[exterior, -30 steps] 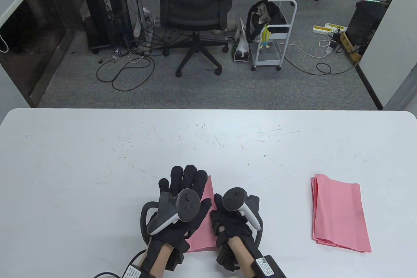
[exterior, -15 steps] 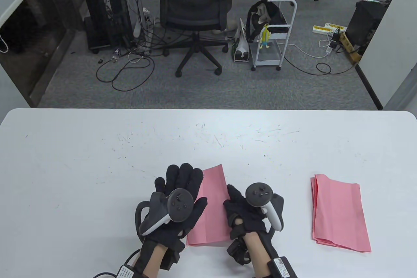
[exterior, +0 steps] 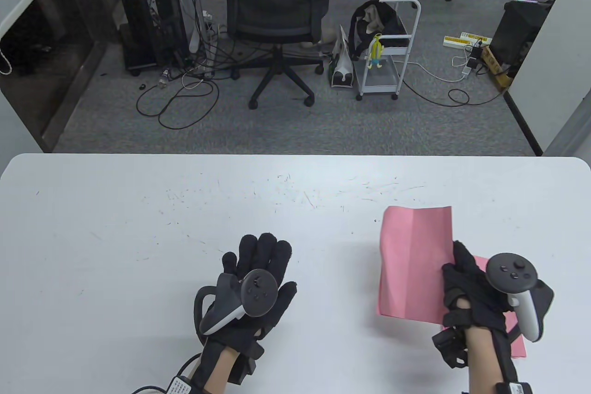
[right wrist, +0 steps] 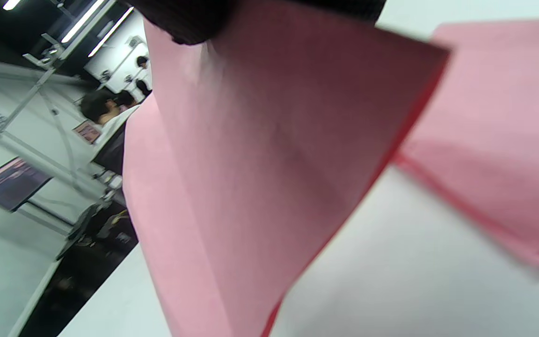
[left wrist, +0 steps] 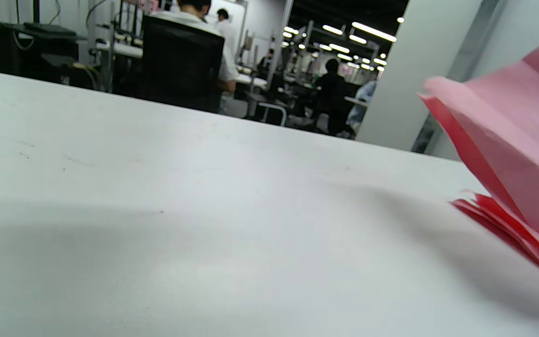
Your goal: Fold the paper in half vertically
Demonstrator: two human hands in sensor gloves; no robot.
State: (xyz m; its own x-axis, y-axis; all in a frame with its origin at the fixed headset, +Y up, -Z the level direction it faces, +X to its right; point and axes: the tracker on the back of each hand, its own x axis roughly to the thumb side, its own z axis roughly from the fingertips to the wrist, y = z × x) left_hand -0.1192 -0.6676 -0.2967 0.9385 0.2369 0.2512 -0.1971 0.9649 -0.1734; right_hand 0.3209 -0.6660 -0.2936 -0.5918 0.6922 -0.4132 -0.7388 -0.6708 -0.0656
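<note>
Table view showed the right hand [exterior: 475, 290] pinching a folded pink paper [exterior: 413, 262] above the pink stack [exterior: 517, 343] beneath it; the left hand [exterior: 254, 287] lay flat, fingers spread, well apart.

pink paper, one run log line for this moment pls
right hand holds folded pink paper above pink stack | left hand open, empty

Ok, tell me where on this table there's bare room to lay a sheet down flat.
Bare: the table left of the left hand, the whole far strip, and the gap between that hand and the folded pink sheet that the right hand holds. Crowded: the near right corner, where the sheet hangs over the pink paper stack.
</note>
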